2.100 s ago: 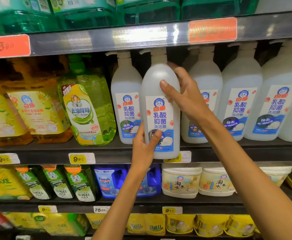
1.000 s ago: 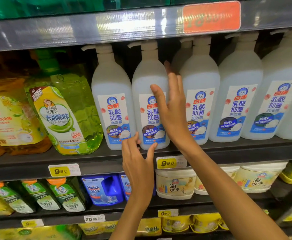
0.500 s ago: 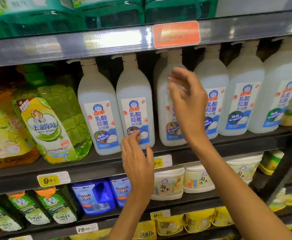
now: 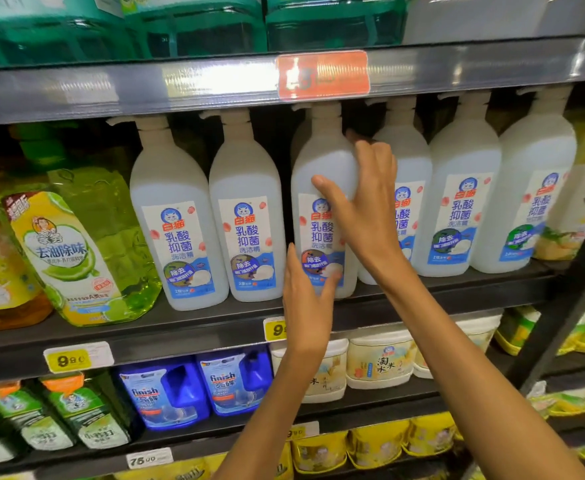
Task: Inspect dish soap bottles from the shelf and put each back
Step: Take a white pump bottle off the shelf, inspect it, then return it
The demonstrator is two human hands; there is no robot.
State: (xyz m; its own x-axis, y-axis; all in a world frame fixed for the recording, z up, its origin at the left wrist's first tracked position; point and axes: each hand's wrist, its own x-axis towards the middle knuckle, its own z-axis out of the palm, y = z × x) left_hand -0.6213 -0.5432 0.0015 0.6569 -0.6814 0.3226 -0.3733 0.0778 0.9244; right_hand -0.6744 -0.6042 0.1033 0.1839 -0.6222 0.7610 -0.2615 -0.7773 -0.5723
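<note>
Single head view, close, straight toward the shelf (image 4: 214, 327) front

Two bare arms and hands, nothing worn

Both forearms are uncovered from the lower edge of the view up to the wrists, with no sleeve, cuff, watch, bracelet or glove. The left hand (image 4: 306, 299) and the right hand (image 4: 367, 199) are slim, with long fingers and short, plain, unpainted nails. No ring shows on any visible finger. The arms are slender and smooth.
</note>
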